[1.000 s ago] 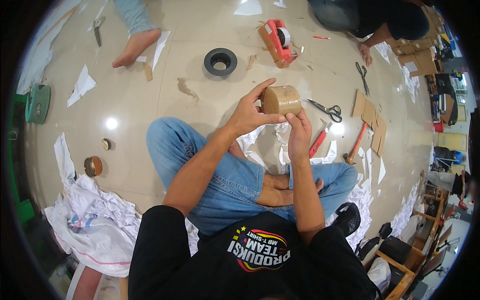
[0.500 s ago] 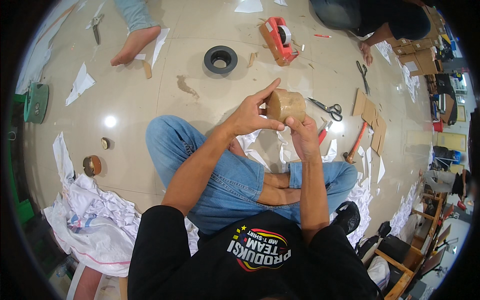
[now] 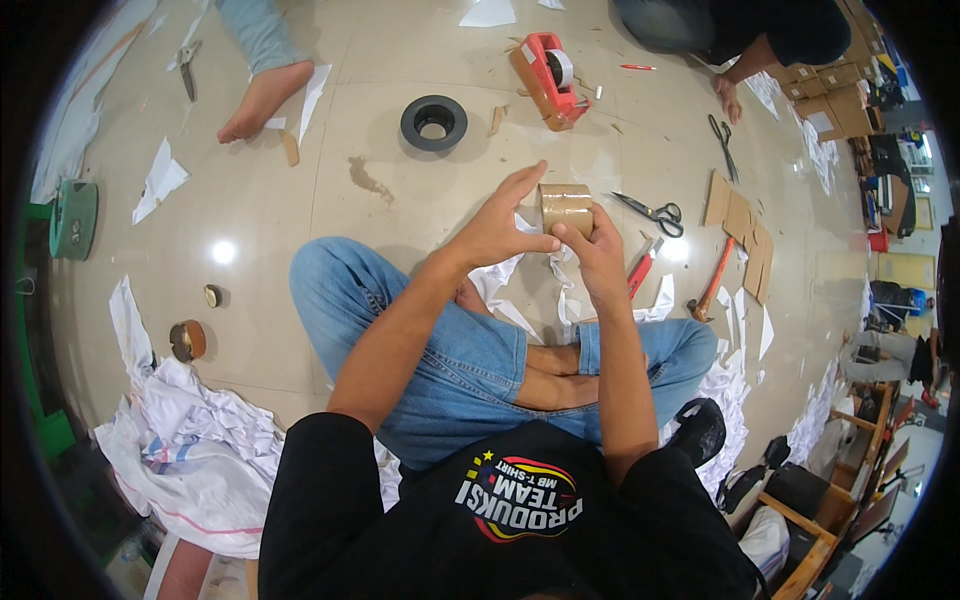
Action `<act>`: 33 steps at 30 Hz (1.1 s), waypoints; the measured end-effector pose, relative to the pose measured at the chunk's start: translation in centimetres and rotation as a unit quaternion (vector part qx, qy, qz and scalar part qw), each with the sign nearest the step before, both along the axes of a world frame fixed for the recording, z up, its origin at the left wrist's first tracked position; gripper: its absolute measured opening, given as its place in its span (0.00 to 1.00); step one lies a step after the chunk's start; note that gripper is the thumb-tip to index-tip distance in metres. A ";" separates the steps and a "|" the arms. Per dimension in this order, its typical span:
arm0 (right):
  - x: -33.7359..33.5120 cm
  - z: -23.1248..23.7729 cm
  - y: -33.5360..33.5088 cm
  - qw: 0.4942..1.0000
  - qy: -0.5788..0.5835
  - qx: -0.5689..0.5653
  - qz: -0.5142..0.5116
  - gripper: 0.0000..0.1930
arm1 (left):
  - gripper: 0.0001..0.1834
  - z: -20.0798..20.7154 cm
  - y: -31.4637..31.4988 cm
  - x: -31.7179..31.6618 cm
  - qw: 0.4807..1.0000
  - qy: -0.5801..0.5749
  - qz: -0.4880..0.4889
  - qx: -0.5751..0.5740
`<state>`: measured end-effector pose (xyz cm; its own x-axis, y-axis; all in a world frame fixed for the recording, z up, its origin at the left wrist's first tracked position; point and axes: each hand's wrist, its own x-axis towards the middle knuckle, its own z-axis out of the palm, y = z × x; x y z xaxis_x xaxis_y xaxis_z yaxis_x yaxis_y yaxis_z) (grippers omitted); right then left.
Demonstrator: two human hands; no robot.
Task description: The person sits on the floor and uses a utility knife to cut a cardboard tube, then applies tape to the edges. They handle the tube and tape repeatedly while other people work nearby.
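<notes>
My right hand (image 3: 598, 250) grips a roll of brown packing tape (image 3: 567, 208) from its right and lower side, above the floor in front of my crossed legs. To the left of the roll is my left hand (image 3: 500, 222), its fingers stretched and parted from the thumb. That thumb's tip comes close to the roll's lower left edge; whether it touches I cannot tell. Just right of the roll lie black-handled scissors (image 3: 660, 213) on the tiles. A red-handled cutter (image 3: 643, 268) lies beside my right wrist.
Beyond my hands stand a black ring-shaped piece (image 3: 434, 124) and a red tape dispenser (image 3: 551, 82). A hammer (image 3: 713, 282) and cardboard strips (image 3: 738, 228) lie to the right. Crumpled white paper (image 3: 205, 410) heaps at the left. Another person's foot (image 3: 265, 100) and hand (image 3: 729, 98) rest farther off.
The tape roll has been turned in my right hand and shifted slightly. My left hand has moved a little left, its fingers coming off the roll's side.
</notes>
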<state>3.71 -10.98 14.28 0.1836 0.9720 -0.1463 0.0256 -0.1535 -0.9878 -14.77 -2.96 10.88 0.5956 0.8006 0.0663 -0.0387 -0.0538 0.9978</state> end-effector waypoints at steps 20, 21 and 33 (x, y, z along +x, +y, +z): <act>11.6 -2.8 -4.3 0.819 -0.549 0.162 -0.035 0.15 | 0.51 -5.0 1.0 -0.5 0.950 0.294 0.052 0.086; 13.7 -2.5 -5.4 0.814 -0.562 0.140 -0.051 0.14 | 0.51 -4.8 1.0 -0.5 0.950 0.296 0.051 0.088; 28.6 -6.3 -15.0 0.792 -0.513 -0.198 -0.266 0.17 | 0.27 -6.3 1.1 0.3 0.953 0.258 0.123 0.095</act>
